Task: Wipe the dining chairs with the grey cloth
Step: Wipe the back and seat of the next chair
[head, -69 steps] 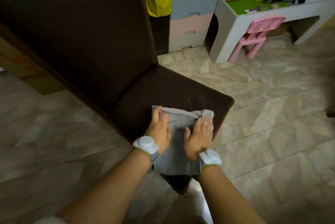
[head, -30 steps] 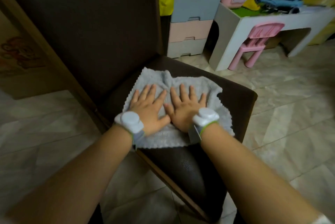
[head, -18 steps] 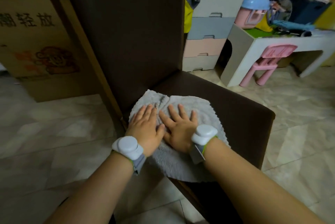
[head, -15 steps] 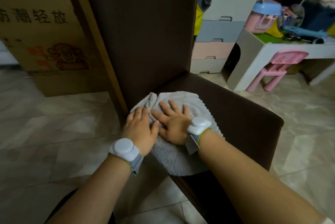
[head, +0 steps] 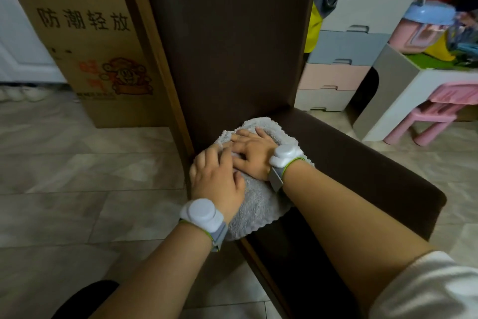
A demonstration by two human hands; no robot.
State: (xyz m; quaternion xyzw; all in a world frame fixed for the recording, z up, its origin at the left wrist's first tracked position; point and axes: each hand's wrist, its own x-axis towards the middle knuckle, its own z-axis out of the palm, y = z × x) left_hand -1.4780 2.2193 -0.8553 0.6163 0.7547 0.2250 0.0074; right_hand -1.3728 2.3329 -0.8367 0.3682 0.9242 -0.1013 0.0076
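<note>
A dark brown dining chair (head: 349, 163) with a tall padded back fills the middle of the head view. The grey cloth (head: 256, 205) lies bunched on the seat's left rear corner, up against the backrest. My left hand (head: 219, 181) presses down on the cloth's left part at the seat edge, fingers curled over it. My right hand (head: 254, 154) lies on the cloth just beyond, fingers spread and pointing left towards the backrest. Both wrists carry white trackers. The cloth's middle is hidden under my hands.
A printed cardboard box (head: 90, 55) stands on the tiled floor left of the chair. Behind on the right are pastel stacked drawers (head: 344, 55), a white children's table (head: 413, 93) with toys and a pink child's chair (head: 439, 111).
Both hands have slid the cloth from the seat's front across to the left rear corner by the backrest, bunching it. My view has risen and swung left.
</note>
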